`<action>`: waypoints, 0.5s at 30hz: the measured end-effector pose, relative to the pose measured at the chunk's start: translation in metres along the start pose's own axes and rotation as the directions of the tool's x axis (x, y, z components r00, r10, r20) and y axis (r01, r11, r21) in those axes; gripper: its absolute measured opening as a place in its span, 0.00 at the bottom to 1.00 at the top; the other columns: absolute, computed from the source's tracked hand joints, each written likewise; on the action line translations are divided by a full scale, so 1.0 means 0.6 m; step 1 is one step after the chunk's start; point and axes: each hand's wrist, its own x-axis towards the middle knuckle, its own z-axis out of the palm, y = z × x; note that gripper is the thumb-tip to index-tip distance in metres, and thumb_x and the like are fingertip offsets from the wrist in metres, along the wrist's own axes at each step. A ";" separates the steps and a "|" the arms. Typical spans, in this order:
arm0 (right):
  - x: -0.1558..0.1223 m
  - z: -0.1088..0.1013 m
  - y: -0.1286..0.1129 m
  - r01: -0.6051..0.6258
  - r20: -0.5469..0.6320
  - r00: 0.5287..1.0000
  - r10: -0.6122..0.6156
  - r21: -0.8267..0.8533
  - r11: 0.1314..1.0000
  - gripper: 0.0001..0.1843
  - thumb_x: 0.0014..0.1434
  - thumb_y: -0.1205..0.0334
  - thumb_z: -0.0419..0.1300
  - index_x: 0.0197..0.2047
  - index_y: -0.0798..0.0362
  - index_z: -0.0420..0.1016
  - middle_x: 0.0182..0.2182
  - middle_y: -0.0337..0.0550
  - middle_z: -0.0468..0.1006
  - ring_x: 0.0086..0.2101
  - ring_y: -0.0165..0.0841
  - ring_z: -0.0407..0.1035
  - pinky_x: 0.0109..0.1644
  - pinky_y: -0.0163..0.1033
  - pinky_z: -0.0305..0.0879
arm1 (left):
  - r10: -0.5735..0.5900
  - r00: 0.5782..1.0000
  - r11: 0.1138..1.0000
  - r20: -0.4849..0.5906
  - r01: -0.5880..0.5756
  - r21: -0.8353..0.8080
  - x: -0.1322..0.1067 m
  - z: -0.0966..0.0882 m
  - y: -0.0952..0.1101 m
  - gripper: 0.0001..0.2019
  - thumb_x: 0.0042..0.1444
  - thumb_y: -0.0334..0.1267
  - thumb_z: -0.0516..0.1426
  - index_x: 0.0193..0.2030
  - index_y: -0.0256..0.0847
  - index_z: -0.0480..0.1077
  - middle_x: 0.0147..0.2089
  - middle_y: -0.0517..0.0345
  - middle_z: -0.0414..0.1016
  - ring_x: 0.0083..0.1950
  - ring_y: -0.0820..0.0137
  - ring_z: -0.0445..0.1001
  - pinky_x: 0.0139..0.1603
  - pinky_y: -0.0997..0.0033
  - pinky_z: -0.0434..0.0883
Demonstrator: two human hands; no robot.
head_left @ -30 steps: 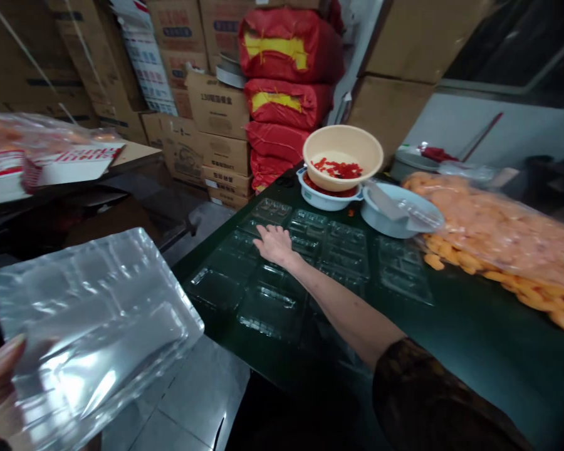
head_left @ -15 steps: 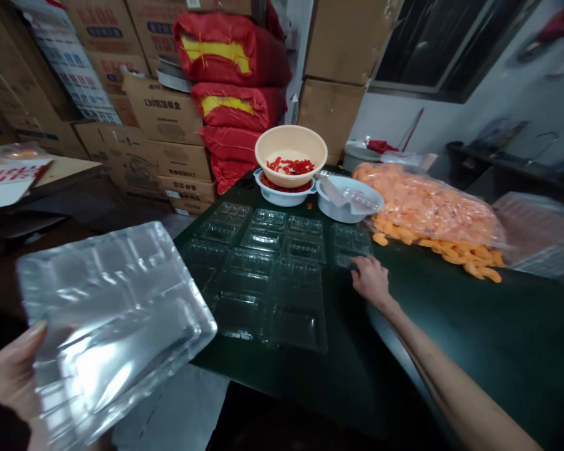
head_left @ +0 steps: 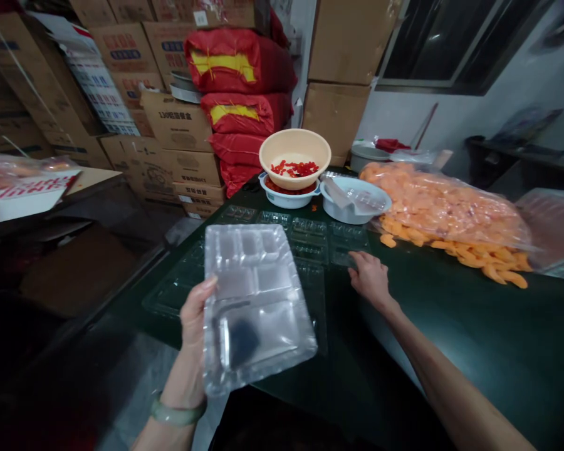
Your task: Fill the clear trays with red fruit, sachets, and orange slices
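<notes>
My left hand (head_left: pixel 195 316) is closed on the left edge of a stack of clear plastic compartment trays (head_left: pixel 258 282), held tilted above the table in front of me. How many trays are nested in it I cannot tell. Further right, my right hand (head_left: pixel 371 277) has its fingers curled at the near end of a single clear compartment tray (head_left: pixel 348 233) lying on the dark green tabletop (head_left: pixel 451 332). More clear trays (head_left: pixel 309 232) lie side by side in rows to its left, and the held stack hides several of them.
At the back, a cream bowl (head_left: pixel 294 141) with red pieces rests on a white basin (head_left: pixel 289 199). Beside them stands a pale blue basin (head_left: pixel 352 213). A bag of orange slices (head_left: pixel 442 197) spills onto the table at right. Boxes (head_left: pixel 183 128) and red sacks (head_left: pixel 242 62) are piled behind.
My left hand has brought the tray stack from the far left to the middle, over the laid-out trays. My right hand stays at the same tray. The view has turned slightly left.
</notes>
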 end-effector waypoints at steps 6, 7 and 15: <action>-0.056 -0.151 -0.183 -0.060 0.235 0.935 -0.266 0.844 0.534 0.09 0.57 0.55 0.56 0.32 0.53 0.69 0.20 0.36 0.71 0.19 0.27 0.65 0.22 0.31 0.62 | -0.086 0.988 0.996 0.128 0.086 0.007 -0.024 0.091 -0.094 0.14 0.44 0.36 0.64 0.39 0.37 0.72 0.33 0.57 0.77 0.31 0.69 0.75 0.36 0.71 0.73; -0.061 -0.165 -0.204 -0.139 0.327 0.887 -0.326 0.863 0.486 0.10 0.55 0.55 0.59 0.28 0.53 0.68 0.17 0.33 0.68 0.16 0.25 0.62 0.18 0.29 0.58 | -0.060 0.987 0.998 0.148 0.059 0.012 -0.029 0.099 -0.107 0.13 0.46 0.36 0.64 0.39 0.37 0.71 0.33 0.58 0.76 0.32 0.71 0.75 0.37 0.74 0.72; -0.043 -0.175 -0.196 -0.524 0.630 0.652 -0.421 0.776 0.350 0.17 0.47 0.53 0.66 0.22 0.55 0.65 0.14 0.32 0.68 0.12 0.21 0.59 0.14 0.26 0.54 | -0.139 0.952 0.984 0.273 0.101 0.147 -0.048 0.104 -0.134 0.16 0.52 0.49 0.59 0.38 0.38 0.65 0.25 0.61 0.70 0.21 0.74 0.69 0.23 0.75 0.67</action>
